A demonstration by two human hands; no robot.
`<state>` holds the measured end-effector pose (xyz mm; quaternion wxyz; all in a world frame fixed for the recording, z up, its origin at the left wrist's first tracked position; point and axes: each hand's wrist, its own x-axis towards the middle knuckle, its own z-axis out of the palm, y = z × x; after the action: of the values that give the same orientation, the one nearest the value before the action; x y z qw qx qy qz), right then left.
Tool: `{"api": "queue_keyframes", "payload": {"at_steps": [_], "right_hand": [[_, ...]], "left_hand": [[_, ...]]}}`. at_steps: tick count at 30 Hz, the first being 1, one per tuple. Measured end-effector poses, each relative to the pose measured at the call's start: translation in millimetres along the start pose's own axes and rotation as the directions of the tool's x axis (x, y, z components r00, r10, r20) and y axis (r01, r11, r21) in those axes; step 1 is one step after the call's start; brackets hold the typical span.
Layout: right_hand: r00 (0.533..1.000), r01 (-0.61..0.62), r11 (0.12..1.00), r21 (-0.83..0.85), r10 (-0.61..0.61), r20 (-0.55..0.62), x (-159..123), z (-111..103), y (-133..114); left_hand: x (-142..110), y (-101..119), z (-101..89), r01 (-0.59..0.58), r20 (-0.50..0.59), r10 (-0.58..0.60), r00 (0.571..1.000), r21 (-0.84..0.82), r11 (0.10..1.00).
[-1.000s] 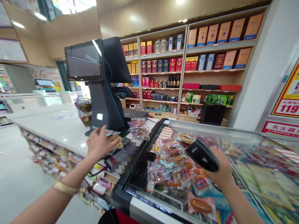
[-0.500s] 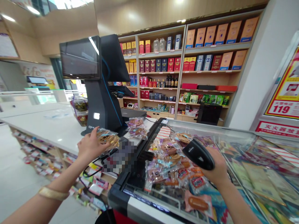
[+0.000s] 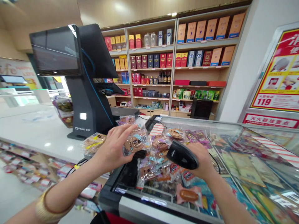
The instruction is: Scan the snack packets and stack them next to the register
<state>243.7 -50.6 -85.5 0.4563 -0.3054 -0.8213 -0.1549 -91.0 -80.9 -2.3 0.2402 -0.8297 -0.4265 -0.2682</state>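
My right hand (image 3: 202, 160) is wrapped round a black handheld barcode scanner (image 3: 183, 155), its head pointing left over the packets. My left hand (image 3: 118, 146) has thumb and fingers closed on the edges of a clear packet of brown snack food (image 3: 137, 140), held up at the counter's right end. Left of that hand, a clear packet with yellow print (image 3: 93, 143) lies on the white counter. Another brown snack packet (image 3: 127, 119) shows behind my fingers. Below the scanner, a pile of similar packets (image 3: 149, 171) lies on the glass freezer top, beside a wrapped sausage (image 3: 188, 195).
A dual-screen checkout terminal (image 3: 80, 102) stands on the white counter (image 3: 44, 133), with a wrapped jar-like container (image 3: 64, 110) to its left. The glass-topped freezer (image 3: 235, 140) extends right. Shelves of boxes and bottles (image 3: 154, 74) line the back wall.
My left hand has left the packet on the counter and moved right, and now grips another packet. The scanner stays in my right hand. The view has shifted right.
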Motion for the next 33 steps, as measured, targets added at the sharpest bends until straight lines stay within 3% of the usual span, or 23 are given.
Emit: {"api": "queue_keyframes", "payload": {"at_steps": [4, 14, 19, 24, 29, 33], "right_hand": [[1.0, -0.013, 0.999, 0.037, 0.012, 0.023, 2, -1, -4], [0.998, -0.03, 0.998, 0.053, 0.027, 0.065, 5, -2, -8], [0.994, -0.032, 0.999, 0.011, 0.033, -0.1, 3, -2, -3], [0.972, -0.047, 0.997, -0.057, 0.033, -0.231, 0, -4, 6], [0.975, -0.033, 0.997, -0.067, 0.017, -0.223, 0, -5, 10], [0.978, -0.021, 0.998, -0.063, 0.007, -0.21, -1, -5, 11]], "left_hand": [[9, 14, 2.5, -0.078, 0.047, 0.081, 0.996, -0.051, 0.996], [16, 23, 7.4, -0.118, 0.059, 0.127, 0.99, -0.136, 0.984], [22, 27, 13.0, 0.01, 0.053, 0.003, 0.999, -0.238, 0.971], [44, 35, 43.7, 0.146, 0.127, -0.097, 0.987, -0.464, 0.874], [58, 49, 76.1, 0.24, 0.229, -0.134, 0.964, -0.535, 0.81], [51, 49, 75.2, 0.245, 0.184, -0.172, 0.968, -0.528, 0.813]]}}
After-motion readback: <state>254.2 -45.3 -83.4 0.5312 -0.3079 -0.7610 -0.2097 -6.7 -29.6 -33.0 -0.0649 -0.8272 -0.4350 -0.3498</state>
